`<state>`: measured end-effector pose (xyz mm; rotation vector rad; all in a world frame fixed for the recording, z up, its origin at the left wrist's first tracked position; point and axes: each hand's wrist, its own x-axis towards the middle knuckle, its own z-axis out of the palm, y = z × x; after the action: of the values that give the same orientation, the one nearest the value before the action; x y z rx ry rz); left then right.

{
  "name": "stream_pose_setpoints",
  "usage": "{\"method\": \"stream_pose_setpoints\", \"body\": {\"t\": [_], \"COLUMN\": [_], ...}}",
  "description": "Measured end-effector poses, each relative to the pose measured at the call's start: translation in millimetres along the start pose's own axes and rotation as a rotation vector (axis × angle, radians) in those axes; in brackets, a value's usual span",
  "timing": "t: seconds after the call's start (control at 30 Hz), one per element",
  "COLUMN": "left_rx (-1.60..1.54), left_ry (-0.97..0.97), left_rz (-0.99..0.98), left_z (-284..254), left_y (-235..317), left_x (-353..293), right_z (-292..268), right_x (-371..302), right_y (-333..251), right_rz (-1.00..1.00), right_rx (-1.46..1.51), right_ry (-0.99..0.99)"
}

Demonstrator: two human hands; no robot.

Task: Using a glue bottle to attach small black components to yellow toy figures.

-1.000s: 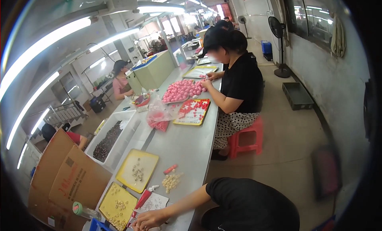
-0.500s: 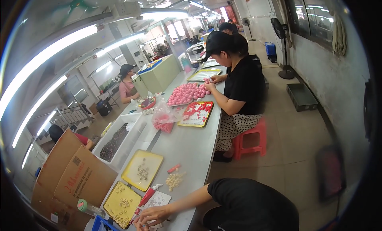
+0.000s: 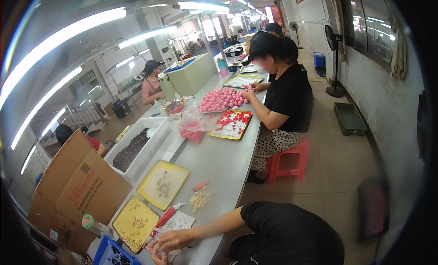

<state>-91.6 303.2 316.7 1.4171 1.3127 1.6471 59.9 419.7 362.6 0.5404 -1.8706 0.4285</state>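
Note:
My right hand point(image 3: 175, 240) reaches in from a black sleeve over the near left part of the table. Its fingers are bent and closed, meeting my left hand point(image 3: 158, 255) at the lower edge. Whatever is pinched between them is too small to make out. By my fingers lies a white sheet point(image 3: 180, 222) with small specks on it, and a red strip point(image 3: 165, 217) along its side. Left of the hands, a yellow tray point(image 3: 135, 215) holds small cream-coloured pieces. A pile of cream pieces point(image 3: 200, 200) lies behind my forearm, near a small red tube-like thing point(image 3: 200, 186).
Another yellow-rimmed tray point(image 3: 163, 172), a white bin of dark pieces point(image 3: 137, 171), a cardboard box point(image 3: 84, 183), a green-capped bottle point(image 3: 93, 225) and a blue bin point(image 3: 112, 256) stand around. Farther along, a co-worker point(image 3: 283, 91) handles pink balls point(image 3: 219, 100) beside a red-piece tray point(image 3: 237, 136).
The view has shifted slightly, so more of the blue bin shows. My hands stay close together by the white sheet, with the fingers a little changed in pose.

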Motion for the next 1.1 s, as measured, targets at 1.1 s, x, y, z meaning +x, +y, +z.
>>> {"method": "stream_pose_setpoints", "body": {"t": [1.1], "left_rx": [0.200], "left_ry": [0.071], "left_rz": [0.084], "left_z": [21], "left_y": [39], "left_x": [10], "right_z": [-7], "right_x": [1], "right_y": [3], "right_rz": [0.152], "right_rx": [0.017], "right_ry": [-0.043]}}
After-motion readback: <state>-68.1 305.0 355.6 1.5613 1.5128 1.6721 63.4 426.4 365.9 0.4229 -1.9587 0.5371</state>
